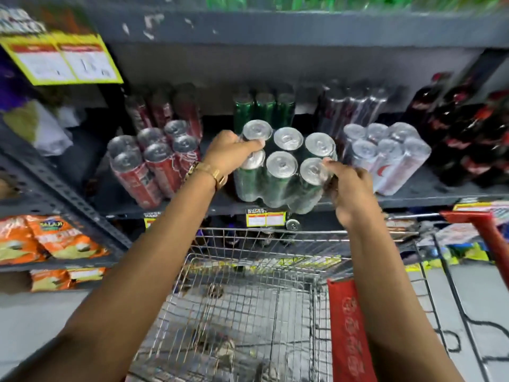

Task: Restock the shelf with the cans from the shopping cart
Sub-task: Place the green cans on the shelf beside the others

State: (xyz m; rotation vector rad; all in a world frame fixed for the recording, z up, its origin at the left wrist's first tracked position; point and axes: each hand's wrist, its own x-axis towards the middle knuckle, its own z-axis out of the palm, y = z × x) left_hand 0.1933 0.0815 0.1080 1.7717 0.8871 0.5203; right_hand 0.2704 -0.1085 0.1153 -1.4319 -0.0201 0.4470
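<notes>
A shrink-wrapped pack of green cans (281, 172) rests at the front edge of the grey shelf (429, 195), between a red can pack and a silver can pack. My left hand (230, 151) grips its far left corner from above. My right hand (348, 186) holds its near right corner. Below my arms stands the wire shopping cart (248, 299); its basket shows only bare mesh.
Red can packs (154, 164) sit on the left, a silver can pack (391, 158) on the right, more green cans (264, 106) behind. Dark bottles (468, 139) fill the far right. Orange snack bags (52, 238) lie on the lower left shelf. A red cart handle (484, 224) is at the right.
</notes>
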